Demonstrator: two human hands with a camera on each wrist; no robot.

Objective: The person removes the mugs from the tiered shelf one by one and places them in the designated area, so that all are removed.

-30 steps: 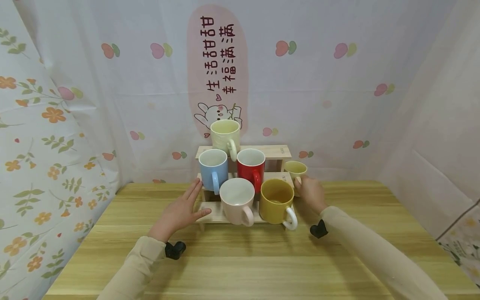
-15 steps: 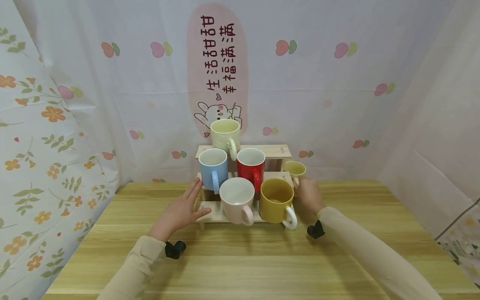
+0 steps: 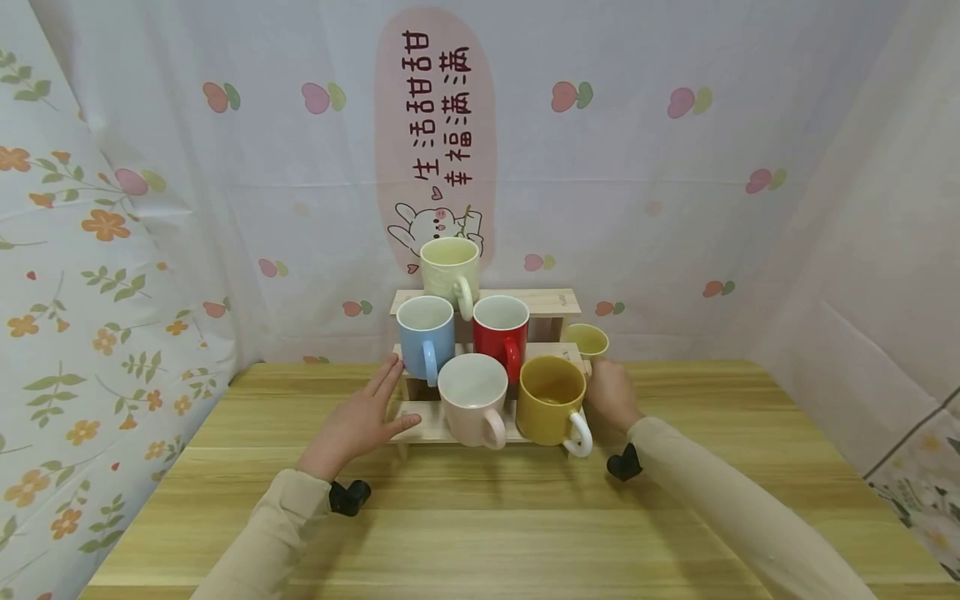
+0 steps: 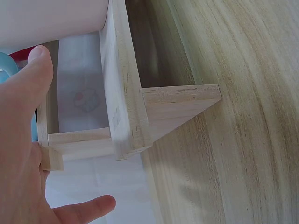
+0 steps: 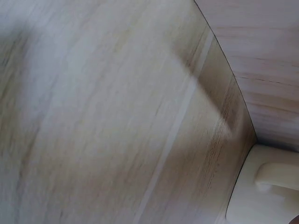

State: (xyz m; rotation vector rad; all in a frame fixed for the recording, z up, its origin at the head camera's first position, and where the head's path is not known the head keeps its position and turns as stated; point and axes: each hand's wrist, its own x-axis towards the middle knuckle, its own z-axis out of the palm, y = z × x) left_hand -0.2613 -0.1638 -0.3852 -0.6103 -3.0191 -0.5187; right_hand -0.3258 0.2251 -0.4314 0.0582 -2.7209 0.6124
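A three-step wooden rack [image 3: 540, 302] holds several mugs. A pale green mug [image 3: 450, 275] stands on top, a light blue mug [image 3: 427, 342] and a red mug [image 3: 499, 333] on the middle step, a pale pink mug [image 3: 468, 400] and a mustard mug [image 3: 543, 408] with a white handle at the bottom. My left hand [image 3: 356, 425] lies with spread fingers against the rack's left end. At its right end is my right hand [image 3: 613, 396], close to a pale yellow mug [image 3: 588, 340] beside the rack; its fingertips are hidden. In the right wrist view this mug's handle [image 5: 278, 176] shows.
The wooden table [image 3: 480, 533] reaches out in front of and beside the rack. Behind it hangs a printed fabric backdrop [image 3: 637, 150], with a floral cloth [image 3: 90, 333] on the left side. A black wrist piece [image 3: 349, 498] sits at the left cuff.
My right hand has shifted slightly left and nearer the rack's end. The pale yellow mug has edged a little left, its handle now hidden in the head view. My left hand has stayed put.
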